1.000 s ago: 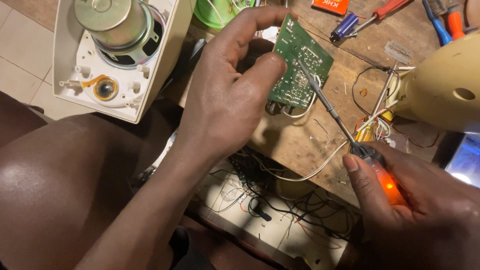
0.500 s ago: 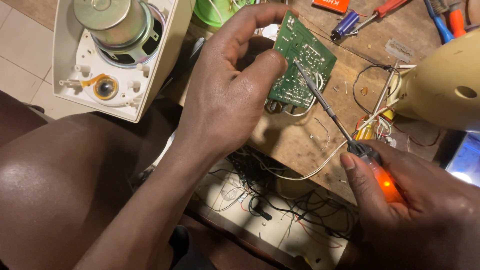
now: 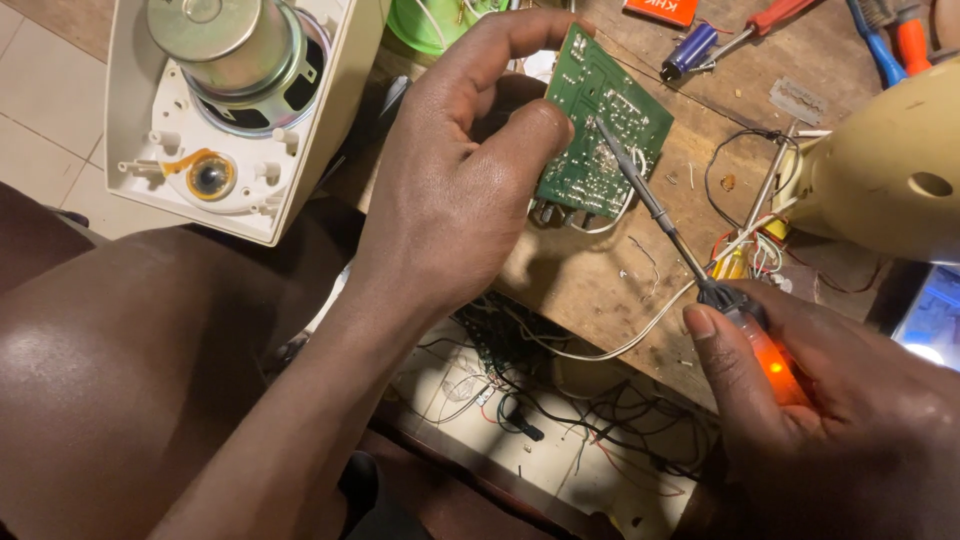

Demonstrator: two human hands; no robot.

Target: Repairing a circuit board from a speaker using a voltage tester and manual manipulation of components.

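Two hands are at work here, and we see both from above. Our left hand [image 3: 455, 190] grips a green circuit board [image 3: 600, 125] between thumb and fingers, closed firmly on its left edge, so the board stands tilted with its solder side toward us, held just above the wooden bench top [image 3: 590, 275] toward one o'clock from the hand. Our right hand [image 3: 830, 420], down at four o'clock in the view, is wrapped tight around the glowing orange handle of a soldering iron [image 3: 690, 260]; the thumb presses along the dark collar, and the thin shaft runs up toward eleven o'clock until its tip touches the board near the middle. White wire leads hang from the board's lower edge and trail across the bench. At ten o'clock from the left hand lies an opened white speaker housing [image 3: 150, 130] with its silver speaker magnet [image 3: 215, 40] facing up. At twelve o'clock sits a green round container [image 3: 430, 25]. Toward two o'clock we see a screwdriver with a red handle [image 3: 770, 20] and a small blue capacitor [image 3: 690, 50]. A cream-coloured rounded casing [image 3: 880, 170] lies at three o'clock, just beside a bundle of coloured wires [image 3: 745, 255]. Below the bench edge, at six o'clock, a tangle of dark wires [image 3: 540, 400] rests on a pale panel.
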